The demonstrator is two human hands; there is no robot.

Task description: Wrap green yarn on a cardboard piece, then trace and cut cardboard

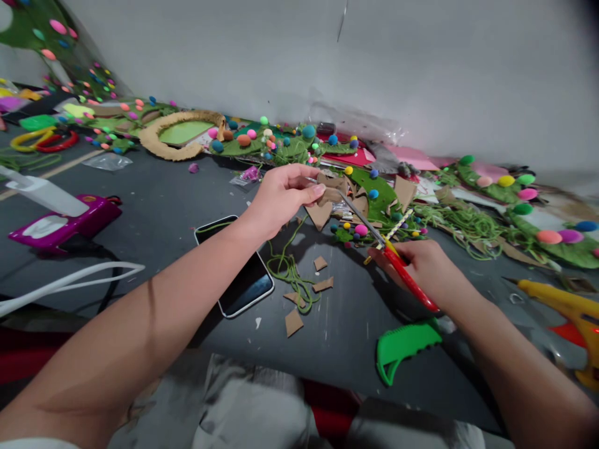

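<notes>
Between thumb and fingers, my left hand (287, 196) pinches a small piece of brown cardboard (331, 194) over the middle of the table. My right hand (418, 268) is closed around the red and yellow handles of a pair of scissors (402, 274). Their metal blades reach left to the cardboard's edge; whether they are cutting into it I cannot tell. A thin patterned stick, perhaps a pencil (403, 219), crosses the scissors near the right fingers. Below the hands lie cardboard scraps (294, 322) and a loose tangle of green yarn (292, 280).
A phone (248, 287) lies under my left forearm. A green plastic comb-like tool (407, 346) rests near the front edge. At right is a yellow glue gun (561, 305), at left a purple device (70, 224). Pompom-covered green leaf shapes (234, 146) and a tan ring (154, 143) line the wall.
</notes>
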